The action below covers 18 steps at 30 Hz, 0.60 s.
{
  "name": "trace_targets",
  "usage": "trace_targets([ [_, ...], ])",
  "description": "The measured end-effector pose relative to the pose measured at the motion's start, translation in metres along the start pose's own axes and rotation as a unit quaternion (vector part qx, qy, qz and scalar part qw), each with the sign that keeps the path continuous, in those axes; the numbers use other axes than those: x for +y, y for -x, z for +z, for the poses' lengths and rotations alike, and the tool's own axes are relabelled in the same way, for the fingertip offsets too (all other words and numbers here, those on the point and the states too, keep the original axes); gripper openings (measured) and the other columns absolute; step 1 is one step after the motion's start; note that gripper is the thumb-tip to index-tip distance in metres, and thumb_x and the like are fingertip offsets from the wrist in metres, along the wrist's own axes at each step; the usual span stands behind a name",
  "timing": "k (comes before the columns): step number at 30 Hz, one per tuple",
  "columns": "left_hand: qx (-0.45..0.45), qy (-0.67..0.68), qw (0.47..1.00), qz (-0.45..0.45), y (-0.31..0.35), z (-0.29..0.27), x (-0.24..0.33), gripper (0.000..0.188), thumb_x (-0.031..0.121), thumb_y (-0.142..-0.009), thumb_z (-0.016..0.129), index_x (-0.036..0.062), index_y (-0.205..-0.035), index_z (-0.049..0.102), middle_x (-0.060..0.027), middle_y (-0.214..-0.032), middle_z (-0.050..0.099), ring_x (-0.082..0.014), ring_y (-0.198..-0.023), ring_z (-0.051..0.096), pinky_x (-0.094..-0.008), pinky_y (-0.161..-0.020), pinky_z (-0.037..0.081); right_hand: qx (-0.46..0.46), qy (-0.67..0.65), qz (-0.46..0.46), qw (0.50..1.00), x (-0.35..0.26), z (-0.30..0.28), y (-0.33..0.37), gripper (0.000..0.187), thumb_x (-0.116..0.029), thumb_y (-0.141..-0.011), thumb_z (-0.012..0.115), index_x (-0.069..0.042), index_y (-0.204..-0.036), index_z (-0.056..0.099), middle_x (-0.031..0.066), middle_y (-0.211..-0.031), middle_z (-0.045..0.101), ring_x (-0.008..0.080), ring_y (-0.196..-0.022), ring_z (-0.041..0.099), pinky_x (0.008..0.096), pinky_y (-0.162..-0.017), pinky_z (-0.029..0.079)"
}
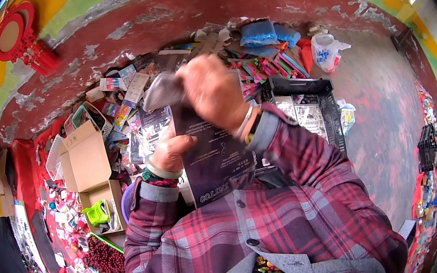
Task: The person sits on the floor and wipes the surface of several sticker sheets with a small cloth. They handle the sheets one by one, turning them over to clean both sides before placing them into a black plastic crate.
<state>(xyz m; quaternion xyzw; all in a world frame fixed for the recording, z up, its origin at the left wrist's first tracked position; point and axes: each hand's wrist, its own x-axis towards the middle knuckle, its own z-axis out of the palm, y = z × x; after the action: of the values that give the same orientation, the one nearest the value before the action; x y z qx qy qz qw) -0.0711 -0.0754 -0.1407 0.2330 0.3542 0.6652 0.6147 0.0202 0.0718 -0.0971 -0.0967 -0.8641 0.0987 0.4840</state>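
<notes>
My left hand [170, 153] grips the left edge of a dark, flat printed sheet [211, 162] with pale lettering, its thumb lying across the front. The sheet stands upright before my chest, its lower edge close to my jacket. Over its top is my right hand [212, 88], blurred by motion, fingers curled in. A greyish, shiny piece of plastic film [163, 92] sticks out to the left from those fingers, also smeared. Where film and sheet meet is hidden behind the right hand.
A black plastic crate [306, 87] with silvery packets is right of the sheet. An opened cardboard box [87, 159] with a bright green item stands left, near dark red beads [103, 257]. Mixed packets, blue bags [259, 35] and a white plastic bag [328, 50] lie along the peeling wall.
</notes>
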Motion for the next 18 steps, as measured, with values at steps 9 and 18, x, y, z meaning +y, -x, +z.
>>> trace_targets([
  [9,0.093,0.187,0.977,-0.041,0.004,-0.024,-0.012,0.04,0.004,-0.072,0.053,-0.0054,-0.111,0.057,-0.0173,-0.096,0.066,-0.0297,-0.082,0.066,-0.0419,-0.079,0.055,0.095,-0.038,0.17,0.98,0.056,-0.032,0.013,0.021,-0.004,-0.081,0.057,-0.003,-0.1,0.063,0.013,-0.1,0.062,0.0303,-0.092,0.06,0.037,-0.081,0.048],
  [18,0.042,0.29,0.955,0.049,-0.004,-0.029,-0.028,0.049,0.017,-0.08,0.052,-0.0022,-0.125,0.049,-0.019,-0.119,0.058,-0.0304,-0.105,0.059,-0.0429,-0.098,0.044,-0.127,-0.104,0.019,0.986,-0.037,0.009,0.049,0.036,-0.015,-0.083,0.062,-0.003,-0.117,0.06,0.0132,-0.119,0.059,0.0295,-0.11,0.053,0.038,-0.096,0.042],
])
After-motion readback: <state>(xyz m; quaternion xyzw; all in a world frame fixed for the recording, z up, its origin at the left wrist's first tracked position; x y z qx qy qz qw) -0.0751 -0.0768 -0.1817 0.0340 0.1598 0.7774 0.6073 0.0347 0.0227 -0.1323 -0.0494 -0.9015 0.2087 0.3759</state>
